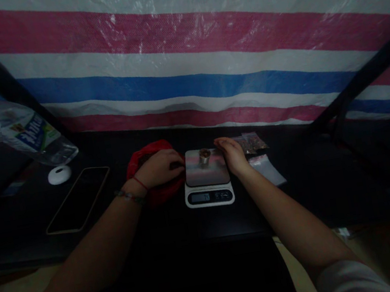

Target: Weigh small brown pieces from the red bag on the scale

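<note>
A white kitchen scale (210,198) lies on the dark table, its display lit with what looks like 74. On its shiny plate (203,177) stands a small metal cup (204,155) with something brown in it. My left hand (161,168) rests over a red plastic bag (145,151) left of the scale, fingers bent and thumb apart, with nothing visible in them. At the scale's right edge is my right hand (232,153), its fingers loosely stretched and holding nothing I can see. Small clear bags with brown bits (254,142) lie just beyond it.
A flat whitish plastic bag (268,169) lies beside my right forearm. To the left are a phone (79,200), a white rounded case (59,174) and a tilted clear bottle (27,129). Striped sheeting (178,44) hangs behind, with dark poles at both sides.
</note>
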`<state>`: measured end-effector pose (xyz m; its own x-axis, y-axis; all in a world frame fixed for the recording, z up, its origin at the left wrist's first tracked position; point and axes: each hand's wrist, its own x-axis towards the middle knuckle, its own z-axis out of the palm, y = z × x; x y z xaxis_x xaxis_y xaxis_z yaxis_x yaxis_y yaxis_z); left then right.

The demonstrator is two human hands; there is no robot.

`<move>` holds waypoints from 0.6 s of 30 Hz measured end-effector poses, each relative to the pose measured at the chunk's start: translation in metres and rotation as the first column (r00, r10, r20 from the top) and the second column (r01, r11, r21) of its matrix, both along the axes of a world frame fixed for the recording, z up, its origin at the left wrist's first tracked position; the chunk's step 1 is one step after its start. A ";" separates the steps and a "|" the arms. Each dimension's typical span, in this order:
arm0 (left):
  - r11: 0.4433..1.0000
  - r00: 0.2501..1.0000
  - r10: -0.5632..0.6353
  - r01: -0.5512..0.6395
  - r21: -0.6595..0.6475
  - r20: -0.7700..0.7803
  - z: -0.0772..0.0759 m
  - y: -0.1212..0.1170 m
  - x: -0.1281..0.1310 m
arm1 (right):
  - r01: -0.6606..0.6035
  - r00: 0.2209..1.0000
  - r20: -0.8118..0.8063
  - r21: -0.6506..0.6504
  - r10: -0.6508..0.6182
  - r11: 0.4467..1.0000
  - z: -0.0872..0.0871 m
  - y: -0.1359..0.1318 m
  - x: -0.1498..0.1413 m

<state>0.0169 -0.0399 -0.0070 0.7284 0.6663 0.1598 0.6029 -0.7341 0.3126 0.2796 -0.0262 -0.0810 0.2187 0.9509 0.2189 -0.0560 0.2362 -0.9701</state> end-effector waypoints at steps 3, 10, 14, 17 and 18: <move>0.996 0.995 0.088 -0.087 0.010 -0.043 0.008 0.002 -0.013 | -0.001 0.998 -0.062 -0.004 0.001 1.000 0.004 -0.002 -0.002; 0.974 0.960 0.192 -0.212 -0.079 -0.203 0.016 0.006 -0.039 | -0.032 0.997 -0.070 -0.023 0.030 0.999 0.009 -0.006 -0.004; 0.973 0.977 0.119 -0.150 -0.177 -0.177 0.012 0.004 -0.030 | -0.041 0.996 -0.079 -0.029 0.039 0.999 0.010 -0.007 -0.005; 0.972 0.982 0.103 -0.134 -0.194 -0.161 0.009 0.002 -0.024 | -0.055 0.995 -0.086 -0.037 0.052 0.998 0.011 -0.008 -0.005; 0.973 0.983 0.103 -0.131 -0.191 -0.151 0.008 0.002 -0.023 | -0.059 0.995 -0.082 -0.042 0.056 0.997 0.011 -0.008 -0.005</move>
